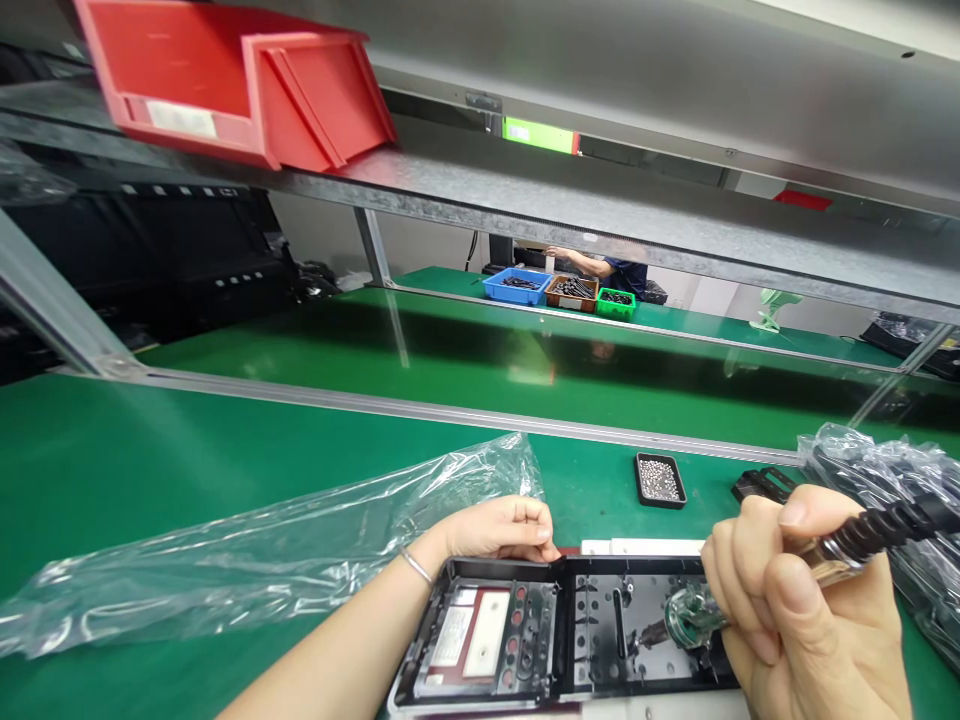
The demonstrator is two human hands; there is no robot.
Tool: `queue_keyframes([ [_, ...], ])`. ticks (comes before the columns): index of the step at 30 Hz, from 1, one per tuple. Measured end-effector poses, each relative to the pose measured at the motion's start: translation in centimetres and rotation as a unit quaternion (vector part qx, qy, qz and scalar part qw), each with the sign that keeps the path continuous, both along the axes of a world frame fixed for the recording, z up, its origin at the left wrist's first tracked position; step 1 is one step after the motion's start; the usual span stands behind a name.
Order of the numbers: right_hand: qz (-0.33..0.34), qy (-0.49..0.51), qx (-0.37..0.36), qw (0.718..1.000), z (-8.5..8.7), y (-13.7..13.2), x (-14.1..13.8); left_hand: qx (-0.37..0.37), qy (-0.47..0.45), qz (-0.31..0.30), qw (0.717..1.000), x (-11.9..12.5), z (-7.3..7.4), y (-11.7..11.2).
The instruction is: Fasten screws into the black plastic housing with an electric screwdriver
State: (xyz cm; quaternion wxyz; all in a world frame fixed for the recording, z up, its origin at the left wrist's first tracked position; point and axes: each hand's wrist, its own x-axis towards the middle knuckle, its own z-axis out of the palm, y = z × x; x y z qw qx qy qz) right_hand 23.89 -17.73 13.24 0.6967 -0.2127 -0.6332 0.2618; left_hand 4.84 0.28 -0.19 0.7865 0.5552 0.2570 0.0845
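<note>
A black plastic case (pixel 564 640) lies opened out in front of me, its left half holding a white and dark red panel. My right hand (pixel 817 600) is wrapped round an electric screwdriver (pixel 686 615), whose tip points down into the right half of the case. Whether the tip meets a screw is too small to tell. At the far rim, near the middle of the case, my left hand (pixel 510 530) has its fingers curled and pressed to the edge. Behind the case stands a small black tray of silver screws (pixel 660 480).
Clear plastic film (pixel 300 550) stretches across the green table to the left. Bagged black parts (pixel 900 500) are piled at the right, beside a black piece (pixel 763 486). A metal shelf (pixel 480 190) with a red bin (pixel 315 100) hangs overhead. Another person's arm (pixel 585 262) shows far back.
</note>
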Motion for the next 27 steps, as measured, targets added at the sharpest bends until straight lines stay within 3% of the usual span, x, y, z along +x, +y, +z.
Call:
queue_keyframes([
  [27,0.001,0.004,-0.005,1.000,0.06,-0.03,0.02,0.008,0.009,-0.002,1.000,-0.05,-0.02,0.18],
])
